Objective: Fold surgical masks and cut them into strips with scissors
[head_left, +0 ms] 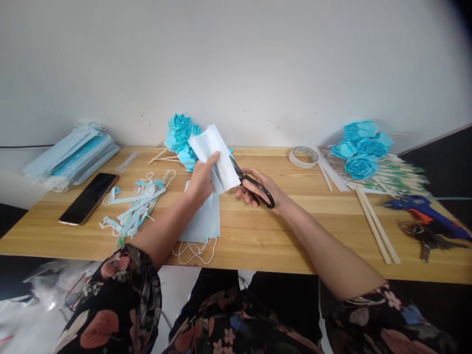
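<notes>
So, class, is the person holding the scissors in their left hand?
No, the right hand holds the scissors, while the left hand grips a pale face mask.

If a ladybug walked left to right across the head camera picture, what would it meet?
Mask pile, cut strips, left hand, black-handled scissors, tape roll, right-side blue flowers, glue gun.

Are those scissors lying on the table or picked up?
Picked up: the right hand holds the scissors by their black handles, blades at the edge of the mask.
</notes>
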The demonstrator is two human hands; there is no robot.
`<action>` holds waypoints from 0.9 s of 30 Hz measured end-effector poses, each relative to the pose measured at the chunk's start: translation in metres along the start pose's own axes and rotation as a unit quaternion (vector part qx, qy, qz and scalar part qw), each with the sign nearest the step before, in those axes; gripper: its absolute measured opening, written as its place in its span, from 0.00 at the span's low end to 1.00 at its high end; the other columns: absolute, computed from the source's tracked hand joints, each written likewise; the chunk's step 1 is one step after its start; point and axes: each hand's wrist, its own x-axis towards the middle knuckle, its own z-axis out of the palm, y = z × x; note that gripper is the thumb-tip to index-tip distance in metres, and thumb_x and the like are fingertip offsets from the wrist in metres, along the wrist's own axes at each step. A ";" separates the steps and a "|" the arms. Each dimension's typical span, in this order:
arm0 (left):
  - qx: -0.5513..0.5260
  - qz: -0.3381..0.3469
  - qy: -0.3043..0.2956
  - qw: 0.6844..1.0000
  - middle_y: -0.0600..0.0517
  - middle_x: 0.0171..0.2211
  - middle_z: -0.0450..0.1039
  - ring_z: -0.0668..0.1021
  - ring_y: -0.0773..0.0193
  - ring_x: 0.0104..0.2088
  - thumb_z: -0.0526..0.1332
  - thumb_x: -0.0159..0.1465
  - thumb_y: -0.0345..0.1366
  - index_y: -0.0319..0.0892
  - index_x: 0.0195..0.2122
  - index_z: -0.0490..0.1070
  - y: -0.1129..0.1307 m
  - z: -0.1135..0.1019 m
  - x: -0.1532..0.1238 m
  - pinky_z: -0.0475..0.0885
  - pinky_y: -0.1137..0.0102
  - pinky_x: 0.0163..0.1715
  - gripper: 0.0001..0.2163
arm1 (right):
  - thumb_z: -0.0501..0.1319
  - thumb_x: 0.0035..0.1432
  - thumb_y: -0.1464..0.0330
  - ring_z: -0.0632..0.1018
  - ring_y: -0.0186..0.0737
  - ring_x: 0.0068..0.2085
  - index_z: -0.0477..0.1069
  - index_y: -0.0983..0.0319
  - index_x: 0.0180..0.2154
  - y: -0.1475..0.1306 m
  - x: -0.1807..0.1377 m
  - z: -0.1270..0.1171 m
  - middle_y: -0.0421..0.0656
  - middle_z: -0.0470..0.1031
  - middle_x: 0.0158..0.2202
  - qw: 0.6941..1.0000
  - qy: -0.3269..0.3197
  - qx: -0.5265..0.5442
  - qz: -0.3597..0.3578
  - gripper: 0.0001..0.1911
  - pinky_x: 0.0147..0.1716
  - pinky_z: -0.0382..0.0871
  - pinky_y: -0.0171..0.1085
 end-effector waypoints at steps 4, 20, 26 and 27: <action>0.028 0.010 -0.007 1.000 0.45 0.36 0.80 0.81 0.52 0.43 0.75 0.52 0.48 0.39 0.41 0.74 -0.002 -0.001 -0.001 0.77 0.61 0.45 0.23 | 0.69 0.55 0.45 0.76 0.31 0.24 0.62 0.60 0.51 0.001 0.000 0.003 0.42 0.81 0.33 1.000 -0.004 0.007 -0.019 0.34 0.17 0.65 0.28; 0.028 0.062 -0.064 0.996 0.44 0.40 0.81 0.81 0.54 0.41 0.77 0.49 0.41 0.38 0.41 0.76 0.002 0.003 -0.006 0.76 0.62 0.45 0.21 | 0.67 0.54 0.41 0.73 0.29 0.22 0.60 0.59 0.50 0.002 -0.001 0.003 0.41 0.80 0.32 0.999 0.001 -0.004 -0.040 0.36 0.18 0.66 0.30; 0.094 0.059 -0.082 0.990 0.46 0.39 0.81 0.82 0.54 0.38 0.77 0.50 0.44 0.40 0.40 0.77 -0.008 0.003 -0.012 0.76 0.64 0.39 0.20 | 0.64 0.55 0.39 0.72 0.31 0.21 0.59 0.59 0.51 -0.001 -0.003 0.004 0.38 0.78 0.29 0.998 0.005 -0.023 -0.060 0.37 0.18 0.65 0.31; 0.100 0.064 -0.078 0.990 0.46 0.39 0.81 0.82 0.54 0.39 0.77 0.50 0.44 0.40 0.40 0.77 -0.009 0.003 -0.012 0.76 0.64 0.39 0.20 | 0.64 0.56 0.39 0.72 0.31 0.20 0.59 0.59 0.51 -0.001 -0.004 0.003 0.38 0.78 0.28 0.998 0.005 -0.025 -0.062 0.36 0.18 0.65 0.31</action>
